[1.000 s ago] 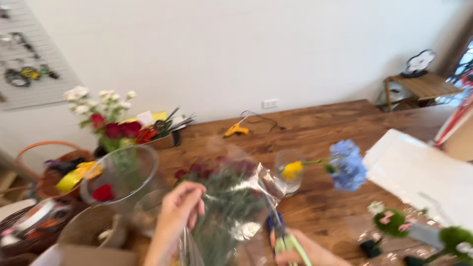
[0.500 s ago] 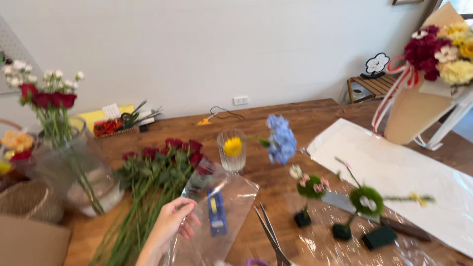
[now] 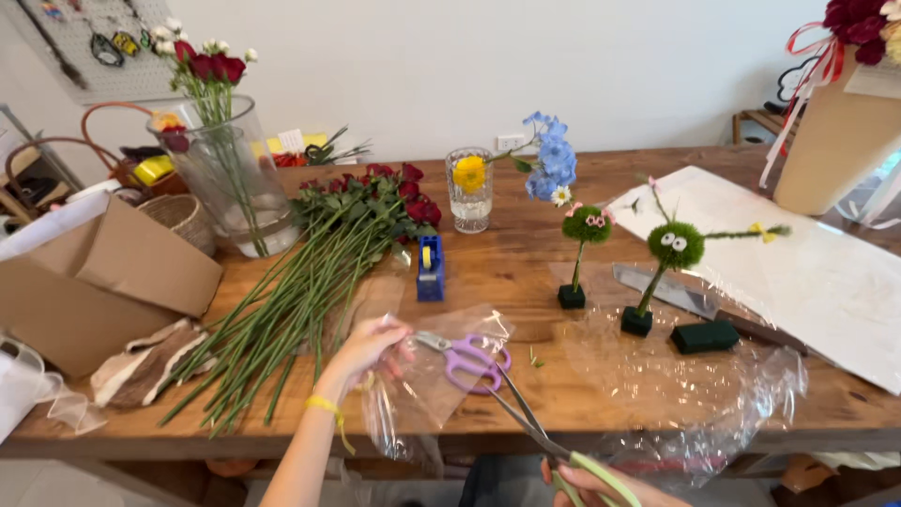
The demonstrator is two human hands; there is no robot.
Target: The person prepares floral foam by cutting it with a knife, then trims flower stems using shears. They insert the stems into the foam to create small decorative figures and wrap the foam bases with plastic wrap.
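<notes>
At the near edge of the wooden table [image 3: 526,272], the left hand [image 3: 368,345] pinches a small sheet of clear cellophane [image 3: 422,385] between thumb and fingertips, lifting one side while the rest drapes over the table's front. The right hand [image 3: 601,486] shows only partly at the bottom of the view, its fingers closed around the pale green handles of long scissors [image 3: 530,422], whose blades point up toward the sheet. A second pair, purple-handled scissors [image 3: 469,359], lies on the cellophane just beside the left hand.

Left of that hand, a bundle of long-stemmed red roses [image 3: 319,282] lies flat, heads toward the wall. A blue tape dispenser [image 3: 430,268] stands beyond the sheet. An open brown cardboard box [image 3: 103,282] sits at the far left, near a tall glass vase [image 3: 228,178]. At the right rear a tan paper cone with red ribbon [image 3: 831,131] stands beside a large white paper sheet [image 3: 807,272]. A small white card [image 3: 291,141] stands upright behind the vase.
</notes>
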